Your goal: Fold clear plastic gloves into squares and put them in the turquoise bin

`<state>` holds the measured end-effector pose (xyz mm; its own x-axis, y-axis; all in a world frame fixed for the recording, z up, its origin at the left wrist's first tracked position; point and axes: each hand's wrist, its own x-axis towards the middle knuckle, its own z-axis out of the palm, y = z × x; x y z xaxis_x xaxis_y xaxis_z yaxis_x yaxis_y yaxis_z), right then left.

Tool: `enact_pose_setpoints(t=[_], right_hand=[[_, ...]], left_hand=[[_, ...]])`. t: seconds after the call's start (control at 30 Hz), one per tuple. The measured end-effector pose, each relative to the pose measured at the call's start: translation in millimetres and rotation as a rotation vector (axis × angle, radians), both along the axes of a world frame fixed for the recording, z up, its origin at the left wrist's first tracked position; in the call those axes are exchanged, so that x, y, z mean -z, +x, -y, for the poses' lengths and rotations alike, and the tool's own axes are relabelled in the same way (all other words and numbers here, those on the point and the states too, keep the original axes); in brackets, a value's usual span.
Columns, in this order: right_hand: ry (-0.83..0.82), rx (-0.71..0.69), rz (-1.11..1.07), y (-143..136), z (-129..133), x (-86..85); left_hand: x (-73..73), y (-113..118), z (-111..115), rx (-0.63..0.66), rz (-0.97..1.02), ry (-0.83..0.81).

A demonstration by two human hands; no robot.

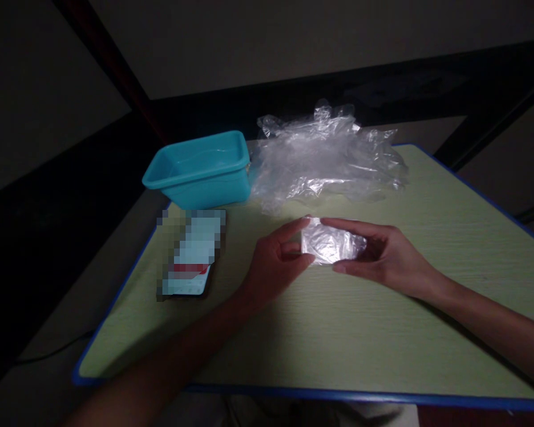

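Observation:
A small box-shaped packet (329,242) in shiny clear plastic is held just over the middle of the table, or rests on it; which one is unclear. My left hand (276,258) grips its left end, with thumb and fingertips on the near and far edges. Around the right end, my right hand (385,255) is closed, its thumb along the near edge and its fingers along the far one. Loose plastic bunches up inside the right palm. The underside of the packet is hidden.
A pile of crumpled clear plastic bags (329,157) lies at the back. Left of it stands a turquoise bin (209,187). A phone (196,249) with a lit, partly blurred screen lies at the left. The table (338,344) has a blue edge.

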<state>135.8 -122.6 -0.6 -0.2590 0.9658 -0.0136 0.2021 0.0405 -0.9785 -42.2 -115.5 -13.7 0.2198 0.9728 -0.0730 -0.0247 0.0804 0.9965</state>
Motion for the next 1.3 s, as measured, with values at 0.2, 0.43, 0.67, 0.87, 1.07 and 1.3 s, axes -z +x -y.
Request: enact_pose_setpoints(t=[0.2, 0.43, 0.67, 0.87, 1.07, 1.3], right_hand=[[-0.017, -0.004, -0.038, -0.5, 0.7, -0.2], [0.024, 0.013, -0.034, -0.4, 0.5, 2.7], [0.059, 0.057, 0.036, -2.3, 1.8, -0.4], [0.079, 0.074, 0.047, 0.8, -0.9, 3.7], [0.123, 0.067, 0.148, 0.1, -3.6, 5.7], [0.133, 0.07, 0.191, -1.5, -6.3, 3.7]], left_hand=[[-0.3, 0.1, 0.6, 0.037, -0.023, -0.008], [3.1, 0.7, -0.7, 0.012, 0.0, 0.055], [6.5, -1.4, -1.7, -0.007, -0.06, 0.129], [7.9, -4.4, -7.3, -0.061, -0.085, 0.192], [-0.3, -11.8, -17.7, -0.173, -0.045, 0.172], [-2.6, -16.1, -24.9, -0.251, 0.035, 0.091]])
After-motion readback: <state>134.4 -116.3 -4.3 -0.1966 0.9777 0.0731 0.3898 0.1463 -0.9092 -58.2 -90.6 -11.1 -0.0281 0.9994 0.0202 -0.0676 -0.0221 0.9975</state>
